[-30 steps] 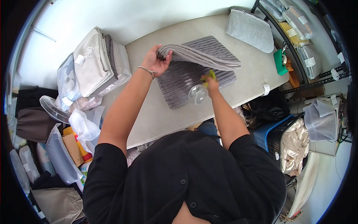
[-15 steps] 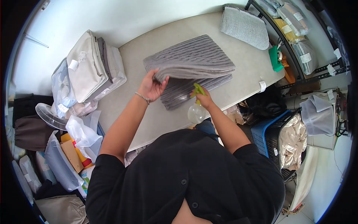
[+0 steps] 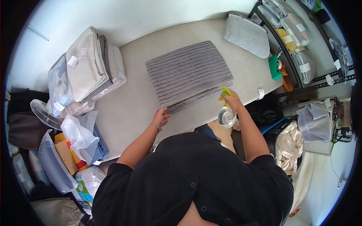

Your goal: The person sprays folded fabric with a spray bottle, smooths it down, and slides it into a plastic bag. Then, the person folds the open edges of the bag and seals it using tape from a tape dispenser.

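Note:
A grey ribbed blanket (image 3: 190, 71) lies folded flat on the table, its layers showing along the near edge. My left hand (image 3: 161, 117) is at its near left corner, with the fingertips touching or very close to the cloth and the fingers apart. Wrapped round the neck of a clear spray bottle (image 3: 227, 117) with a yellow-green trigger head, my right hand (image 3: 232, 100) holds it just off the table's front edge, right of the blanket's near right corner.
The pale table (image 3: 132, 132) carries a folded light-grey striped cloth (image 3: 247, 35) at the far right and a green tape dispenser (image 3: 275, 67). Stacked folded fabrics (image 3: 85, 71) stand on the left. A black rack (image 3: 290, 52) with packed bags borders the right side.
The blanket's raised upper layers now lie flat. My left hand has come down towards me to the near corner. My right hand has moved right with the spray bottle, away from the blanket.

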Demonstrator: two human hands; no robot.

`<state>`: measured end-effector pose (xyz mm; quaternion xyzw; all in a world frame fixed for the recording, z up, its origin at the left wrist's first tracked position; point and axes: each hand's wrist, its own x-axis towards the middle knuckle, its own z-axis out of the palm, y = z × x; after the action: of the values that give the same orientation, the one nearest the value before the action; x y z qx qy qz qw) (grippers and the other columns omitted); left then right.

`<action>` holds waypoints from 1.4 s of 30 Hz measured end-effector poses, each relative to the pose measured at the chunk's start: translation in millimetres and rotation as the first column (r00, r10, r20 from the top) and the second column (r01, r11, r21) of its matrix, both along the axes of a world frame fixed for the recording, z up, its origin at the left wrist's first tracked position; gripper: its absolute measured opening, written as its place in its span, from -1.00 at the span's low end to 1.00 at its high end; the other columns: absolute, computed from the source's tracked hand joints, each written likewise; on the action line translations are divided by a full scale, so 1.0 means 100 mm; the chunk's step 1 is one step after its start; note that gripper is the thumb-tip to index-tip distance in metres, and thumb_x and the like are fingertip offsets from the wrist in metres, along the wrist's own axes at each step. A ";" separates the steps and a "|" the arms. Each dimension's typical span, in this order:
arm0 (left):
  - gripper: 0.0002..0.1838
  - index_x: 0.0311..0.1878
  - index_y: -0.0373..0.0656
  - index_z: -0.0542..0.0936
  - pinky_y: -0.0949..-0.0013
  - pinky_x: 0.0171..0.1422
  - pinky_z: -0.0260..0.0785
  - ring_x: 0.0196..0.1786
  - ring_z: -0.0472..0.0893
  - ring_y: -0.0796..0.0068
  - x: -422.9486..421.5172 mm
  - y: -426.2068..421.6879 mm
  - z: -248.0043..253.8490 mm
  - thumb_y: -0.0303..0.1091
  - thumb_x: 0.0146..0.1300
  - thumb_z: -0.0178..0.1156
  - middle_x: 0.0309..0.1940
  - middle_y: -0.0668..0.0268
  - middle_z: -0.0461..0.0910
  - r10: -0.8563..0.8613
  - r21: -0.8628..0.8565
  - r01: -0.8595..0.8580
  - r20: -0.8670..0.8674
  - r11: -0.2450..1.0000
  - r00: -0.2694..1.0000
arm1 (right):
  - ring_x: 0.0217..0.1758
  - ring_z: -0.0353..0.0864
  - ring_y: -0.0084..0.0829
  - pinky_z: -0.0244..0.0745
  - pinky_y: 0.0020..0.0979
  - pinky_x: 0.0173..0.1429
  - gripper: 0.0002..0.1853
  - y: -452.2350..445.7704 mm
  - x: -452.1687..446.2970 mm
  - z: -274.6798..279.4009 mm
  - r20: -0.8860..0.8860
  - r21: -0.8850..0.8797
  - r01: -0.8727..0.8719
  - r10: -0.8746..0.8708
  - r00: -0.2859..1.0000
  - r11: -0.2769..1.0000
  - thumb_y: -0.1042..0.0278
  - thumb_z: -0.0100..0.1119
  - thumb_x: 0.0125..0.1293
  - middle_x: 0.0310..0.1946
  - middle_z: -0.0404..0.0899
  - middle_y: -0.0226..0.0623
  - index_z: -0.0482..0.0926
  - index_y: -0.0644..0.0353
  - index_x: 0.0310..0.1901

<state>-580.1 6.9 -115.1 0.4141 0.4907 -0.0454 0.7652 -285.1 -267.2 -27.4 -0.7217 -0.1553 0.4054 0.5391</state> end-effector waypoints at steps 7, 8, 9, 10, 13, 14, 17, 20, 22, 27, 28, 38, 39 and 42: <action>-0.27 0.24 -0.04 0.39 0.24 0.02 0.39 0.08 0.59 0.48 0.16 -0.06 0.28 0.27 0.20 0.29 0.20 0.28 0.40 0.246 -0.188 -0.250 -0.042 0.950 0.968 | -0.18 0.65 -0.49 0.54 -0.41 -0.08 -0.64 0.95 -0.10 0.44 0.134 -0.001 -0.290 0.288 0.948 0.957 0.35 0.17 0.19 -0.25 0.64 -0.33 0.56 0.21 0.03; -0.28 0.24 -0.01 0.40 0.27 0.00 0.39 0.08 0.59 0.49 0.17 -0.09 0.22 0.26 0.19 0.31 0.16 0.29 0.43 0.178 -0.064 -0.181 -0.057 0.981 0.982 | -0.18 0.65 -0.49 0.53 -0.41 -0.08 -0.65 1.02 -0.07 0.46 0.158 0.096 -0.205 0.188 0.969 0.974 0.35 0.18 0.18 -0.24 0.65 -0.34 0.56 0.20 0.02; -0.28 0.24 -0.01 0.40 0.27 0.00 0.39 0.08 0.59 0.49 0.16 -0.11 0.14 0.26 0.19 0.31 0.16 0.29 0.43 0.190 -0.065 -0.193 -0.057 0.979 0.980 | -0.18 0.65 -0.49 0.53 -0.41 -0.08 -0.65 1.06 -0.06 0.50 0.157 0.095 -0.216 0.200 0.967 0.972 0.35 0.18 0.18 -0.24 0.65 -0.34 0.56 0.20 0.02; -0.30 0.22 -0.02 0.41 0.30 -0.04 0.39 0.03 0.61 0.51 0.16 -0.13 0.08 0.25 0.20 0.31 0.13 0.30 0.44 0.189 -0.016 -0.191 -0.074 0.981 0.979 | -0.17 0.64 -0.50 0.52 -0.41 -0.07 -0.66 1.10 -0.03 0.54 0.084 0.087 -0.350 0.343 0.935 0.933 0.35 0.19 0.16 -0.25 0.65 -0.35 0.57 0.19 0.00; -0.37 0.17 -0.02 0.43 0.38 -0.13 0.37 -0.07 0.64 0.55 0.18 -0.15 -0.07 0.21 0.22 0.31 0.09 0.33 0.46 0.232 0.033 -0.230 -0.093 0.973 0.968 | -0.19 0.62 -0.51 0.51 -0.38 -0.08 -0.67 1.10 -0.12 0.62 0.048 0.047 -0.573 0.571 0.819 0.818 0.36 0.23 0.13 -0.28 0.64 -0.35 0.57 0.16 -0.03; -0.41 0.13 -0.02 0.44 0.42 -0.18 0.35 -0.11 0.65 0.58 0.18 -0.16 -0.10 0.18 0.24 0.31 0.07 0.35 0.48 0.259 0.028 -0.257 -0.099 0.966 0.961 | -0.21 0.61 -0.52 0.50 -0.37 -0.10 -0.67 1.04 -0.18 0.62 0.078 -0.001 -0.649 0.647 0.759 0.761 0.36 0.25 0.11 -0.30 0.63 -0.35 0.56 0.16 -0.05; -0.46 0.07 0.00 0.45 0.45 -0.23 0.29 -0.12 0.64 0.63 0.17 -0.18 -0.14 0.16 0.25 0.31 0.00 0.39 0.51 0.258 0.055 -0.254 -0.076 0.966 0.963 | -0.25 0.58 -0.52 0.49 -0.35 -0.13 -0.67 0.76 0.12 0.45 0.160 -0.197 -0.610 0.639 0.752 0.768 0.36 0.28 0.08 -0.33 0.62 -0.36 0.56 0.15 -0.08; -0.48 0.06 0.00 0.45 0.47 -0.24 0.27 -0.14 0.64 0.64 0.16 -0.22 -0.19 0.15 0.25 0.31 -0.05 0.42 0.51 0.288 0.093 -0.279 -0.091 0.956 0.953 | -0.28 0.57 -0.50 0.48 -0.34 -0.16 -0.69 0.32 0.71 0.15 0.316 -0.085 -0.403 0.408 0.856 0.911 0.38 0.29 0.07 -0.33 0.62 -0.36 0.56 0.14 -0.09; -0.49 0.06 0.01 0.45 0.46 -0.23 0.27 -0.15 0.64 0.65 0.14 -0.24 -0.22 0.14 0.26 0.30 -0.06 0.42 0.51 0.311 0.094 -0.303 -0.095 0.948 0.945 | -0.28 0.58 -0.50 0.49 -0.40 -0.18 -0.69 0.11 0.97 0.22 0.234 0.075 -0.244 0.221 0.947 0.967 0.40 0.26 0.08 -0.33 0.62 -0.37 0.57 0.14 -0.09; -0.47 0.08 -0.07 0.44 0.48 -0.38 0.26 -0.26 0.65 0.64 0.19 -0.29 -0.23 0.10 0.25 0.31 -0.10 0.40 0.53 0.425 0.121 -0.414 -0.093 0.902 0.900 | -0.27 0.61 -0.54 0.52 -0.48 -0.18 -0.68 -0.23 1.21 0.49 -0.029 -0.159 -0.534 0.536 0.844 0.831 0.44 0.19 0.09 -0.32 0.63 -0.39 0.57 0.16 -0.06; -0.44 0.08 -0.08 0.45 0.46 -0.36 0.27 -0.26 0.63 0.63 0.20 -0.31 -0.22 0.14 0.23 0.30 -0.08 0.40 0.52 0.456 0.135 -0.442 -0.106 0.887 0.884 | -0.26 0.62 -0.49 0.52 -0.44 -0.16 -0.68 -0.30 1.31 0.46 -0.004 -0.166 -0.510 0.517 0.856 0.844 0.45 0.18 0.09 -0.32 0.63 -0.37 0.57 0.16 -0.06; -0.28 0.00 -0.08 0.54 0.40 -0.34 0.31 -0.31 0.48 0.53 0.46 -0.42 0.12 0.43 0.15 0.18 -0.29 0.38 0.52 0.631 0.332 -0.557 -0.183 0.762 0.754 | 0.42 0.27 0.00 0.22 -0.16 0.47 -0.28 -0.45 2.67 -0.41 0.796 -0.084 0.090 0.012 0.605 0.992 0.40 0.20 0.28 0.33 0.25 0.07 0.13 0.32 0.43; -0.28 0.00 -0.08 0.54 0.40 -0.34 0.31 -0.31 0.48 0.53 0.46 -0.41 0.13 0.43 0.15 0.18 -0.29 0.38 0.52 0.640 0.335 -0.563 -0.192 0.755 0.744 | 0.42 0.27 0.00 0.22 -0.16 0.47 -0.28 -0.45 2.70 -0.49 0.790 -0.087 0.076 0.022 0.612 0.993 0.40 0.20 0.28 0.33 0.25 0.07 0.13 0.32 0.43; -0.28 0.11 0.08 0.51 0.42 -0.21 0.35 -0.18 0.43 0.52 0.45 -0.42 0.17 0.47 0.11 0.21 -0.03 0.41 0.42 0.633 0.287 -0.570 -0.235 0.770 0.737 | 0.40 0.30 0.00 0.24 -0.16 0.46 -0.28 -0.45 2.73 -0.71 0.863 -0.090 0.328 -0.091 0.497 0.940 0.38 0.23 0.30 0.33 0.26 0.07 0.14 0.33 0.43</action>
<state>-535.0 -35.0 -97.8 0.2922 0.7172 0.1877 0.6042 -12.1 -312.7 -98.6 -0.9001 -0.2572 -0.0507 0.3480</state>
